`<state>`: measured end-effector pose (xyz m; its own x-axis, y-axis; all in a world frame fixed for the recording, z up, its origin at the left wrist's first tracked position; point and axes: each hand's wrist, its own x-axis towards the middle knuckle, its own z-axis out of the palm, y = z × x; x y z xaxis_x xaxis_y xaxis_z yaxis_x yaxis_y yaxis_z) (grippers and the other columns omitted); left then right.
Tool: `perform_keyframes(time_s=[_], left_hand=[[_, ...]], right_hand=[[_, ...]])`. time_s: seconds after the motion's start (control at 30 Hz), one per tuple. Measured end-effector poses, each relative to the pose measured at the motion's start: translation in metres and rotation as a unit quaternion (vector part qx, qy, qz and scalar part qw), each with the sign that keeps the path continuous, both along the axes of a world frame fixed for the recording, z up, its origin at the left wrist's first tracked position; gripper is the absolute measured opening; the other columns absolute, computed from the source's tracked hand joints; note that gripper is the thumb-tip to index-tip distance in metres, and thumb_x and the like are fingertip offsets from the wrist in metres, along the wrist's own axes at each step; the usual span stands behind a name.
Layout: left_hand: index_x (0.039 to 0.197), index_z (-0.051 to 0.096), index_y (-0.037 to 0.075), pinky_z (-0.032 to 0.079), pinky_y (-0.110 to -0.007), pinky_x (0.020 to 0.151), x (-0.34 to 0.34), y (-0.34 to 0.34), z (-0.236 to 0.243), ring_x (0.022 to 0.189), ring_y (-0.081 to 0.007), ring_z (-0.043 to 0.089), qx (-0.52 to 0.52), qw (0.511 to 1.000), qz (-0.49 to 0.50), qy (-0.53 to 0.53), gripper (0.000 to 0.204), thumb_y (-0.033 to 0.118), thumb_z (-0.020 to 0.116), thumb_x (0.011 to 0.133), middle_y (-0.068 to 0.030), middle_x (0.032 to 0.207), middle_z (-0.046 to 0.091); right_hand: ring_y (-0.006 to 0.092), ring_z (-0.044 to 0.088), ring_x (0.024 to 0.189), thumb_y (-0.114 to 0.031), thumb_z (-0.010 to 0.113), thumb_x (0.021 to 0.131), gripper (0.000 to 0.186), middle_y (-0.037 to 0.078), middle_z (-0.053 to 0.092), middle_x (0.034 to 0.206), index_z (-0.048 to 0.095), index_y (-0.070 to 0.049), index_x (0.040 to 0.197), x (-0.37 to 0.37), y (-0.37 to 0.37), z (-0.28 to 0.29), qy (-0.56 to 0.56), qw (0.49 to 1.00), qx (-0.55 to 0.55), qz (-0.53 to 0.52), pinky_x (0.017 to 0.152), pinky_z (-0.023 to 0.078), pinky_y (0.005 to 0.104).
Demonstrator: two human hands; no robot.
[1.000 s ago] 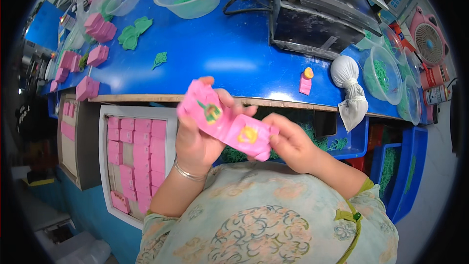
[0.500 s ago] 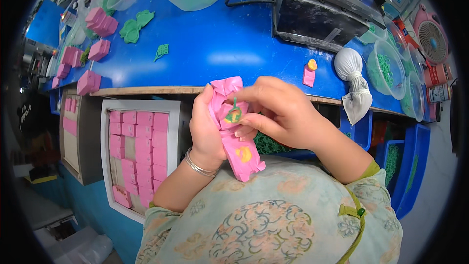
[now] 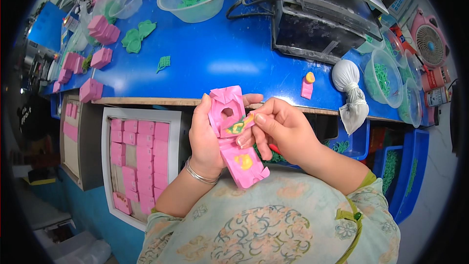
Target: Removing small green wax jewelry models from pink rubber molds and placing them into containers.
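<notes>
Yellow-green piece point(image 3: 237, 126) shifted lower; hands point(image 3: 202, 137) hold it and smooth, notched pink mould point(image 3: 232, 151).

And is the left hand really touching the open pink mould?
Touching. The head view shows the left hand cradling the open pink mould, its thumb lying right against the mould's left edge.
</notes>
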<state>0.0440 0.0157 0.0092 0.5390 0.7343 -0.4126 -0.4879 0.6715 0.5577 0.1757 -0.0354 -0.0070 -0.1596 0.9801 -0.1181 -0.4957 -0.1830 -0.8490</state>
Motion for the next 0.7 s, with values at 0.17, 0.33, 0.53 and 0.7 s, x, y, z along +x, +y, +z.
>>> perform_keyframes(time_s=[0.17,0.33,0.53,0.7], left_hand=[[0.1,0.05,-0.004,0.038,-0.026,0.047,-0.015,0.007,-0.027,0.049,-0.0136,0.045,0.012,0.981,-0.088,-0.171,0.064,0.052,0.022,0.09,-0.0093,0.07,0.053],[0.095,0.05,0.001,0.037,-0.025,0.046,-0.011,0.006,-0.022,0.05,-0.0142,0.045,0.018,0.988,-0.064,-0.136,0.058,0.051,0.022,0.091,-0.0086,0.073,0.053],[0.115,0.045,0.003,0.045,-0.031,0.082,-0.013,0.0,-0.033,0.096,-0.0161,0.053,0.184,0.98,0.0,0.073,0.047,0.044,0.039,0.093,-0.0088,0.104,0.054],[0.127,0.028,0.005,0.042,-0.028,0.086,-0.021,0.005,-0.041,0.1,-0.0136,0.048,0.327,0.937,-0.101,0.07,0.068,0.019,0.071,0.076,-0.0061,0.111,0.046]], right_hand=[[0.0111,0.051,0.049,-0.015,0.045,0.093,0.017,0.006,0.054,0.062,0.046,0.002,0.096,0.009,0.0,-0.003,0.169,0.974,-0.128,0.081,0.055,0.046,0.0228],[0.0118,0.049,0.062,-0.016,0.059,0.084,0.018,0.005,0.051,0.07,0.056,-0.002,0.094,0.008,0.001,0.006,-0.267,0.959,0.064,-0.076,0.061,0.041,0.0252],[0.0243,0.05,0.077,-0.012,0.065,0.075,0.01,0.01,0.051,0.078,0.061,-0.004,0.078,0.003,0.011,0.02,-0.432,0.881,0.18,-0.065,0.068,0.042,0.0337],[0.0254,0.05,0.077,-0.01,0.067,0.071,0.01,0.009,0.05,0.078,0.058,-0.004,0.073,0.005,0.015,0.017,-0.421,0.873,0.234,-0.078,0.069,0.041,0.035]])
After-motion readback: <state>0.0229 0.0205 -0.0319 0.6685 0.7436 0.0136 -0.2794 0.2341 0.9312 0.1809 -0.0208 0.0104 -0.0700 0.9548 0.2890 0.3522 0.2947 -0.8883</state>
